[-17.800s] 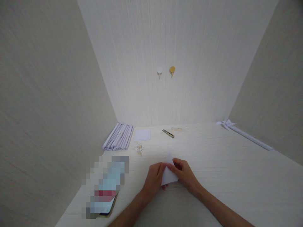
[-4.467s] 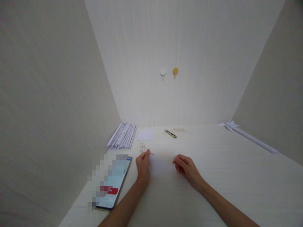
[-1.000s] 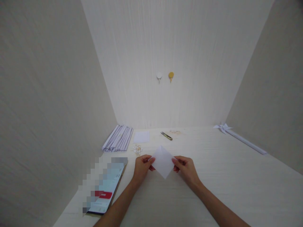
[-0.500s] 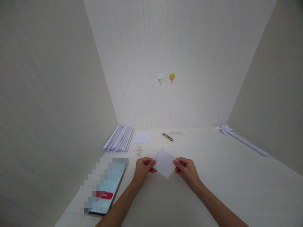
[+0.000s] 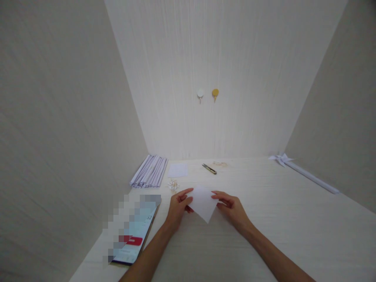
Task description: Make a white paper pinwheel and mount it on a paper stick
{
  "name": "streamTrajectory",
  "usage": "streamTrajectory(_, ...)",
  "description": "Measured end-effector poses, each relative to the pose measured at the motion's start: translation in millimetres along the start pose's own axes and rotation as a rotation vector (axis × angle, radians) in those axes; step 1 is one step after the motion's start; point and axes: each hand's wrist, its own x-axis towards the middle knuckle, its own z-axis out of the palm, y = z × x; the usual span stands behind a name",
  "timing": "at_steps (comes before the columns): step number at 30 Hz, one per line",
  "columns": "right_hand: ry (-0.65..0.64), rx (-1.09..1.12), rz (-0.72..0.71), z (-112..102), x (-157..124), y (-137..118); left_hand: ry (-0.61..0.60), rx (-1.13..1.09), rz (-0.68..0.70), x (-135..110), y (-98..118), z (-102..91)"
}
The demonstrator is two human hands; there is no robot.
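Observation:
A small square of white paper (image 5: 203, 203) hangs above the table between my hands, one corner pointing down toward me. My left hand (image 5: 176, 209) pinches its left side, thumb on the face and index finger stretched along the upper left edge. On the other side, my right hand (image 5: 235, 209) has its index finger on the upper right edge and holds that side; part of its grip is hidden behind the sheet. Just beyond my left hand lies a small cluster of white and gold bits (image 5: 173, 185), too small to make out.
Rolled white paper sticks (image 5: 149, 171) lie at the back left, beside stacked paper squares (image 5: 178, 170). Thread snips (image 5: 209, 169) and a thin string (image 5: 220, 164) lie behind. A phone (image 5: 136, 231) is at left. A paper stick with a pinwheel-like end (image 5: 308, 177) lies right. Two hooks (image 5: 215, 93) are on the wall.
Both index fingers have moved up onto the paper's upper edges. The right thumb has slipped off the front face. The sheet's top corner looks less pointed now.

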Motion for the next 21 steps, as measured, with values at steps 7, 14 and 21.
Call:
streamTrajectory(7, 0.118, -0.064, 0.096, 2.1, 0.0, -2.1, -0.219, -0.11, 0.01, -1.7, 7.6, -7.5)
streamTrajectory(14, 0.154, -0.155, 0.061, -0.3, 0.4, -5.1, -0.152, 0.15, 0.087, -0.1, 5.8, -5.2)
streamTrajectory(21, 0.07, -0.316, -0.034, 2.0, -2.0, -10.0, -0.091, 0.227, 0.084, 0.7, 5.7, -3.5)
